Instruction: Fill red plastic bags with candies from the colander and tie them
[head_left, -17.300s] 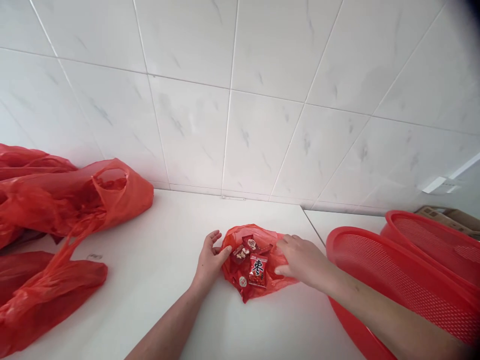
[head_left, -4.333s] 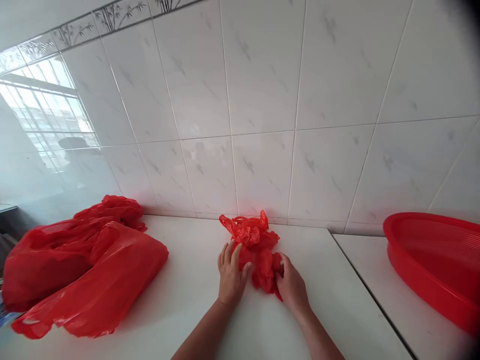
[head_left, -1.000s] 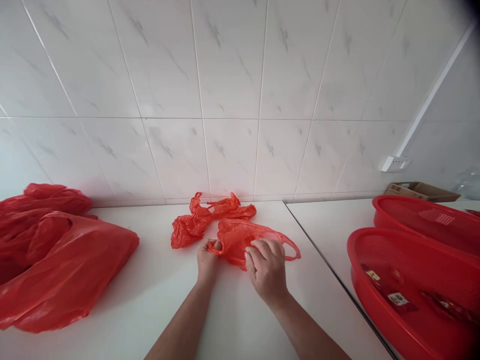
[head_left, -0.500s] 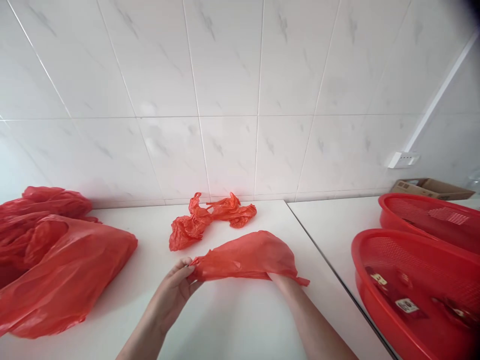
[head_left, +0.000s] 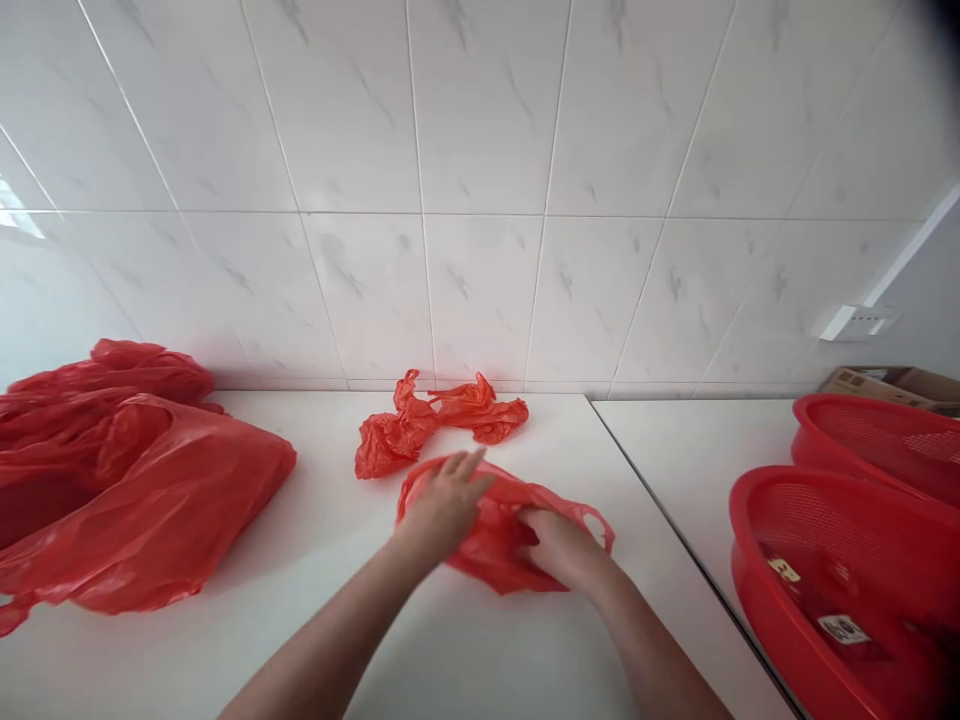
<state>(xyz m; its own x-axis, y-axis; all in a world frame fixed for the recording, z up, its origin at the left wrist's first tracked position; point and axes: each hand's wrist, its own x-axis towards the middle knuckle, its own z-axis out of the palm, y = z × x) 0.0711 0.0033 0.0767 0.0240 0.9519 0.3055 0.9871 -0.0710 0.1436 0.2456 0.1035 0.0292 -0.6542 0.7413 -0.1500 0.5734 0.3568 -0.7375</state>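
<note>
A thin red plastic bag lies crumpled on the white table, its mouth turned towards me and a handle loop standing out at the right. My left hand is over the bag's left side, fingers stretched out and apart. Inside the mouth is my right hand, its fingers bent around the bag's plastic and partly hidden by it. Just behind, two crumpled red plastic bags lie near the wall.
On the left is a large heap of red plastic bags. Two red perforated baskets stand at the right, the nearer holding dark red packets. Behind them sits a cardboard box. A seam divides the tabletops; a tiled wall rises behind.
My left hand has let go of the bag's left end and moved right, over the bag. The bag has turned its mouth towards me and bunched up. My view has shifted slightly left.
</note>
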